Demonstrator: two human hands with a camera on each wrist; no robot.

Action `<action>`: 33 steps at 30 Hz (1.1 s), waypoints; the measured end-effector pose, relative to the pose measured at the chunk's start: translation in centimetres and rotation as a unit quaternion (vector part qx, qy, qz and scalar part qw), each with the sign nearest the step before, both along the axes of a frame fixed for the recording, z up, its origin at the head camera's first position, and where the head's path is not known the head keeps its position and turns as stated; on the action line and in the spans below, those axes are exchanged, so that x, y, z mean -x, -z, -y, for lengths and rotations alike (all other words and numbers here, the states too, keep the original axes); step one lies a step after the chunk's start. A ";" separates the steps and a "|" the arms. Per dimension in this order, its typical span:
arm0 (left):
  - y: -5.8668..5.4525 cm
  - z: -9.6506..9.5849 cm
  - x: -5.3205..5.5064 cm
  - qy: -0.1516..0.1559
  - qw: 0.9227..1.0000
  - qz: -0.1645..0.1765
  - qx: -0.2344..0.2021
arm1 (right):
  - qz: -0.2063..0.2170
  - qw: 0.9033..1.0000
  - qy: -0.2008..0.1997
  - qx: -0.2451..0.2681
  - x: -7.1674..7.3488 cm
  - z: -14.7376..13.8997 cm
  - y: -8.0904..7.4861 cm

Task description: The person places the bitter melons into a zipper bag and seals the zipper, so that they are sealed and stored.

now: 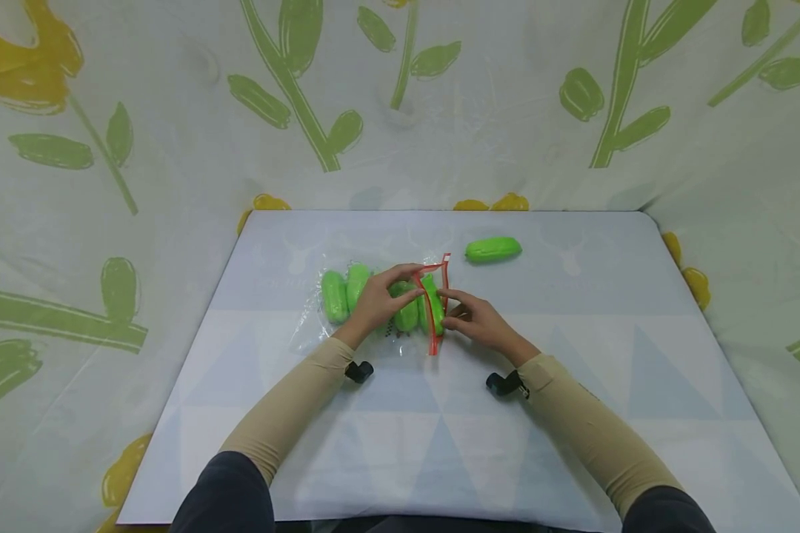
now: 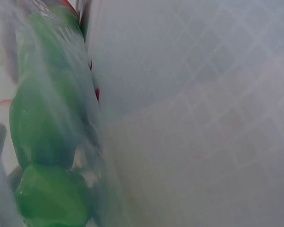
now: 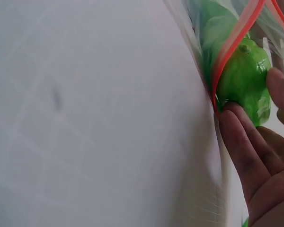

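Note:
A clear zip bag (image 1: 309,334) lies on the table with several bright green toy cucumbers (image 1: 334,296) inside. Its mouth faces right, edged by red zip strips (image 1: 432,337) that stand apart. The left hand (image 1: 378,297) pinches the upper part of the bag's edge between thumb and fingers. At the mouth, the right hand (image 1: 478,320) holds a green toy cucumber (image 3: 244,78), partly between the red strips. The right wrist view shows its thumb on one side and fingers under the other. Through plastic, the left wrist view shows green toys (image 2: 47,123) end to end.
Another green toy cucumber (image 1: 493,249) lies loose on the table, behind and to the right of the bag. The table (image 1: 387,459) has a pale triangle-patterned cover. Leaf-patterned cloth (image 1: 493,133) hangs behind and beside it.

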State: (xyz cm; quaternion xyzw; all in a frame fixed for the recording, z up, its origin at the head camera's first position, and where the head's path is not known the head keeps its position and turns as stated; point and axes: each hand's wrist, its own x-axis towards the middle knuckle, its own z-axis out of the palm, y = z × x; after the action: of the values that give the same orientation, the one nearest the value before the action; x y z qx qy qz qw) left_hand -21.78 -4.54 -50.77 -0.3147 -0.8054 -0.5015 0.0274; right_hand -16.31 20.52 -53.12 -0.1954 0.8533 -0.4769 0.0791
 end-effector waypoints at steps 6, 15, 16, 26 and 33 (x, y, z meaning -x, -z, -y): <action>0.0 -0.1 -0.1 -0.004 1.000 0.003 0.005 | -0.009 1.000 0.005 0.003 0.1 0.0 0.1; 0.0 -0.1 0.0 -0.007 1.000 0.012 0.010 | 0.007 1.000 0.020 0.002 0.2 0.5 -0.1; 0.0 -0.1 -0.1 -0.006 1.000 0.011 0.010 | 0.008 1.000 0.021 0.002 0.2 0.5 -0.1; 0.0 -0.2 -0.1 -0.002 1.000 0.010 0.009 | 0.007 1.000 0.023 0.000 0.2 0.8 -0.2; 0.0 -0.2 -0.1 -0.005 1.000 0.008 0.011 | -0.002 1.000 0.020 0.013 0.2 0.9 -0.2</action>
State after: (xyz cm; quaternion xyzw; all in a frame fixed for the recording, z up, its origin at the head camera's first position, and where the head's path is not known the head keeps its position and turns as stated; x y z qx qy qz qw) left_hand -21.72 -4.31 -50.75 -0.3070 -0.8127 -0.4949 0.0204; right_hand -16.51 19.66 -52.93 -0.1805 0.8509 -0.4890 0.0651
